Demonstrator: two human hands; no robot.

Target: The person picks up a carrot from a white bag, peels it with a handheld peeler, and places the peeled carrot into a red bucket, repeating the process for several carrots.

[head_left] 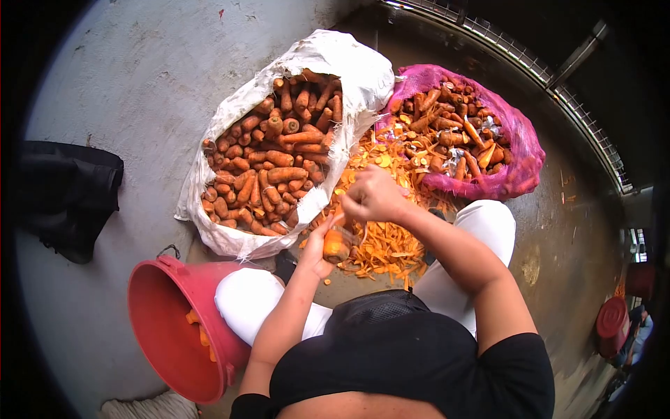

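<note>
My left hand is wrapped around a thick carrot, partly peeled, its blunt end pointing toward me. Just above it, my right hand is closed, with the fingers bent over the carrot's far end. Motion blurs that spot, and whatever the right hand grips is hidden. Beneath both hands lies a heap of orange peelings with some cut carrot slices. Beyond my left hand, a large white sack stands open, full of unpeeled carrots.
A pink mesh sack holds more carrots and scraps at the back right. By my left knee, a red bucket leans toward me with a few peeled pieces inside. Dark cloth hangs at left. A floor grate curves along the right.
</note>
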